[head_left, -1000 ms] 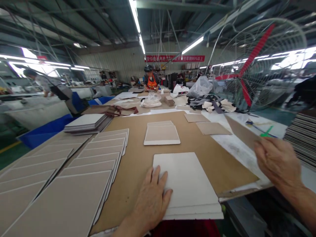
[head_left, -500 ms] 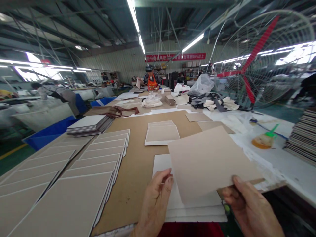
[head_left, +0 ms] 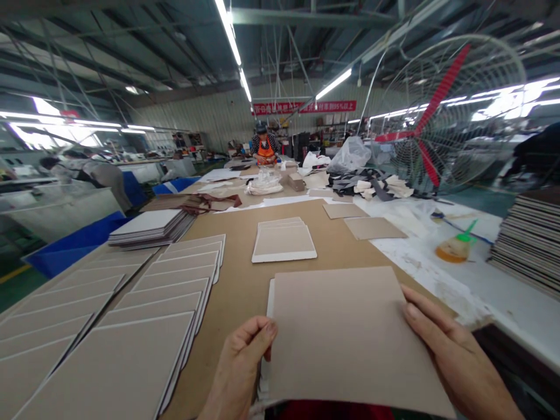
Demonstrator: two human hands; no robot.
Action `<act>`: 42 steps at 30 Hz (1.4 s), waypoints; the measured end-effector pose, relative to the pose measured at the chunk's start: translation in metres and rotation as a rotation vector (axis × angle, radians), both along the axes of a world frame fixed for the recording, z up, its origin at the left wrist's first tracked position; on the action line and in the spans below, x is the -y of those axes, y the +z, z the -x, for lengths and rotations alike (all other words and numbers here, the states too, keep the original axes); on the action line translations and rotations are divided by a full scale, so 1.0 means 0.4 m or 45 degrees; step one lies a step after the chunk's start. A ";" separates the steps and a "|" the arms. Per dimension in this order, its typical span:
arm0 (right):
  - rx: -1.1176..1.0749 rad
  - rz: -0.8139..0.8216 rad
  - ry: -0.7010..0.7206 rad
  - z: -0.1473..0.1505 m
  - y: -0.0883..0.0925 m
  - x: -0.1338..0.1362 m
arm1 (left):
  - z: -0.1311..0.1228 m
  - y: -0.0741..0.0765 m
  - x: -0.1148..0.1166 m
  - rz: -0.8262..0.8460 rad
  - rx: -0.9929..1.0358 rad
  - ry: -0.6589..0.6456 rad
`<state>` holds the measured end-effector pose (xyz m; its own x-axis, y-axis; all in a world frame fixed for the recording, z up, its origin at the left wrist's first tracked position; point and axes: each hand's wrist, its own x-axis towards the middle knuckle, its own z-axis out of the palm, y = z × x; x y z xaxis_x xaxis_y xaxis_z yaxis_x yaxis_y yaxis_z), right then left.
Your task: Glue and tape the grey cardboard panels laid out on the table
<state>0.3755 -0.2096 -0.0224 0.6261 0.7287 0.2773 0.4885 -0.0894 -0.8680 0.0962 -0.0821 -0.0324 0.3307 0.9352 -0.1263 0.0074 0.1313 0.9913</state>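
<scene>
A flat beige sheet [head_left: 341, 338] lies in front of me between both hands, above a white-edged panel [head_left: 270, 300] that it mostly covers. Thumb and fingers of my left hand [head_left: 242, 364] are pinched at the sheet's left edge. My right hand [head_left: 455, 350] grips the right edge, thumb on top and the other fingers along the side. Beyond the sheet, a small fanned pile of beige panels with white borders [head_left: 284, 240] rests on the brown board [head_left: 231, 303]. Overlapping rows of similar larger panels [head_left: 144, 344] lie to the left of my left hand.
A stack of white-topped panels [head_left: 146, 224] stands at the back left. On the right are a glue bottle with green nozzle [head_left: 457, 248], a tall stack of boards [head_left: 531, 242] and a large fan [head_left: 437, 116]. A person in an orange apron [head_left: 264, 149] works at the far end.
The sheet has come down and turned square over the panel below. My left hand has moved left onto its left edge, and my right hand has shifted up along the right edge.
</scene>
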 end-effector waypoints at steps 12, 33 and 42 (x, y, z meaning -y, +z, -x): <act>0.210 0.266 -0.002 -0.006 -0.082 -0.045 | -0.005 -0.053 -0.023 -0.115 -0.392 0.067; 0.140 0.512 0.220 -0.059 -0.109 -0.274 | -0.053 -0.077 -0.157 -0.476 -0.715 0.125; 0.138 0.540 0.207 -0.061 -0.122 -0.276 | -0.051 -0.072 -0.164 -0.466 -0.724 0.122</act>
<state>0.4000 -0.0994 -0.0711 0.4779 0.8784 -0.0089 0.6114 -0.3399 -0.7146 0.1164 -0.0167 -0.0612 0.2200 0.9727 0.0740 0.5453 -0.1855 0.8174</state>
